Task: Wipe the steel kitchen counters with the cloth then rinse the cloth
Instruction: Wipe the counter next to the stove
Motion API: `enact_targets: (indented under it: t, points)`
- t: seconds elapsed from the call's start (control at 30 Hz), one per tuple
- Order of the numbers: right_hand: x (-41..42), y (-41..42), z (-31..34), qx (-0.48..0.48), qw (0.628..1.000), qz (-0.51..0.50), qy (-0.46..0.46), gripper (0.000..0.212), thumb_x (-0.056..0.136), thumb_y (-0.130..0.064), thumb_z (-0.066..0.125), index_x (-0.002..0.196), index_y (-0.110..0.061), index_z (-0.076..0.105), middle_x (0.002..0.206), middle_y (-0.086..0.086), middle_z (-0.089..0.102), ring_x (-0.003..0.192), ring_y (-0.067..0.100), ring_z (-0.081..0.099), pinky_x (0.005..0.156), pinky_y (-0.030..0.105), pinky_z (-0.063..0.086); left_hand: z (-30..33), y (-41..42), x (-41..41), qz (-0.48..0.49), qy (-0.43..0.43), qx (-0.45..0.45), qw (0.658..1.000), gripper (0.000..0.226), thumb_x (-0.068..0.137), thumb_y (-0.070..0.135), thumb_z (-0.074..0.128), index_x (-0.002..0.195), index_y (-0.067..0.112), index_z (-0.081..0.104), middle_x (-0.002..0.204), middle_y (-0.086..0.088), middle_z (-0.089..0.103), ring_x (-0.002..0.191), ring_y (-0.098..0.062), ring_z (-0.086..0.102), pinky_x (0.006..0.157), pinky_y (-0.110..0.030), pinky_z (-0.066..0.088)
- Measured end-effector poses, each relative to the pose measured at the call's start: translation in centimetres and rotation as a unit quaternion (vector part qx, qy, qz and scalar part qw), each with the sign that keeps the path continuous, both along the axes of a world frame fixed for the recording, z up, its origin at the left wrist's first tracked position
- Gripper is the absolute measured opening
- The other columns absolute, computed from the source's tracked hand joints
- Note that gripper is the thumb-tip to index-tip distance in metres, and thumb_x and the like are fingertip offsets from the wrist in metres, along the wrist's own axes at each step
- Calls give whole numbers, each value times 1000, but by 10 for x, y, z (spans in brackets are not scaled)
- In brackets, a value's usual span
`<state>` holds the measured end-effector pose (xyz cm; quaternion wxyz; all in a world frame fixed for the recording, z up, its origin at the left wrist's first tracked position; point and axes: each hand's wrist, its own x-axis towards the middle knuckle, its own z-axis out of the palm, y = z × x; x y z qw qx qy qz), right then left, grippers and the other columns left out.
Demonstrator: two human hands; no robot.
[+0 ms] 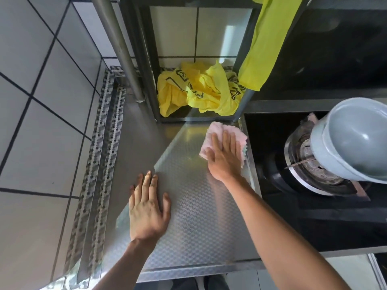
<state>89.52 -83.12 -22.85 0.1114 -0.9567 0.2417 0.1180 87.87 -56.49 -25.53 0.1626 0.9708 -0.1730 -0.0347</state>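
The left hand [147, 208] lies flat, fingers straight and spread, on the embossed steel worktop [194, 216], whose surface shows a fine scale-like pattern. Farther in, the right hand [224, 158] presses flat, fingers straight, on a fluffy pink cloth [217, 132] at the worktop's right edge. Right of it a grey rounded pot [351, 139] sits tilted on a burner [310, 170]. Beyond, crumpled yellow bags [199, 91] lie under a rack [144, 65], and 1 green cloth [266, 45] hangs above.

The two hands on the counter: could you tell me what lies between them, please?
Only bare patterned steel counter lies between the flat left hand and the right hand pressing the pink cloth, per the head view.
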Motion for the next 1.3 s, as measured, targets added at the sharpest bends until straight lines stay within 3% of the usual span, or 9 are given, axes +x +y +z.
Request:
enact_targets:
  t: [0.13, 0.3, 0.37, 0.5, 0.67, 0.9, 1.03, 1.1, 1.3]
  points:
    - [-10, 50, -5, 16, 992, 121, -36, 59, 110, -48, 24, 166, -32, 14, 175, 9, -3, 162, 32, -7, 131, 48, 1, -4, 1, 0, -1, -5, -2, 1000, 66, 102, 46, 39, 158, 12, 39, 170, -4, 32, 161, -25, 21, 129, -51, 20]
    - [-76, 45, -6, 29, 964, 260, -45, 59, 111, -48, 26, 166, -31, 16, 175, 4, 4, 162, 26, -1, 132, 46, 4, -7, 3, 1, -5, -15, -3, 1000, 65, 103, 47, 37, 158, 13, 38, 170, -4, 32, 160, -25, 21, 129, -51, 20]
    - [-78, 11, -2, 19, 972, 233, -20, 58, 111, -50, 21, 167, -34, 10, 175, 3, -4, 162, 24, -5, 132, 47, 4, -9, 4, 2, -2, -15, -5, 1000, 65, 103, 48, 36, 158, 13, 38, 170, -4, 31, 161, -24, 19, 129, -51, 20]
    - [-40, -47, 9, -22, 993, 112, -11, 51, 111, -44, 30, 158, -23, 28, 174, 15, 3, 161, 35, 5, 129, 50, 15, -8, -1, -2, -5, -9, -4, 1000, 65, 103, 47, 37, 158, 13, 38, 170, -3, 31, 162, -23, 17, 129, -51, 20]
    - [36, 0, 0, 15, 999, 31, -19, 59, 111, -45, 26, 166, -28, 16, 173, 20, -6, 161, 38, -6, 131, 48, -1, -7, 7, 4, 8, -12, 8, 1000, 65, 103, 48, 37, 158, 13, 39, 170, -3, 31, 161, -23, 20, 129, -51, 21]
    - [-2, 77, -9, 38, 960, 263, -90, 55, 105, -43, 37, 156, -25, 46, 171, 17, 23, 160, 36, 18, 128, 51, 18, -7, 3, 2, -4, 2, -2, 1000, 66, 103, 50, 36, 159, 15, 38, 170, -3, 32, 160, -23, 22, 130, -49, 20]
    - [-56, 34, -7, 3, 938, 343, -53, 58, 110, -50, 27, 165, -34, 21, 175, 5, 4, 162, 25, 0, 132, 43, 4, 0, 8, 3, -20, 29, -45, 998, 61, 101, 40, 48, 156, 13, 44, 170, -2, 32, 160, -23, 23, 130, -48, 20]
    - [-65, 2, -3, -11, 946, 324, -23, 60, 110, -53, 20, 165, -35, 5, 174, 1, -10, 161, 21, -12, 132, 43, -1, 4, 19, 2, -46, 40, -72, 996, 57, 99, 32, 53, 152, 11, 49, 169, -3, 34, 159, -24, 25, 130, -47, 19]
    - [-3, 7, 2, -24, 998, 46, -30, 59, 111, -45, 27, 166, -28, 17, 175, 11, 1, 162, 31, -1, 130, 46, 2, 7, 78, -35, -16, 35, -50, 998, 56, 102, 36, 46, 152, 13, 50, 167, -1, 37, 156, -22, 33, 129, -39, 22]
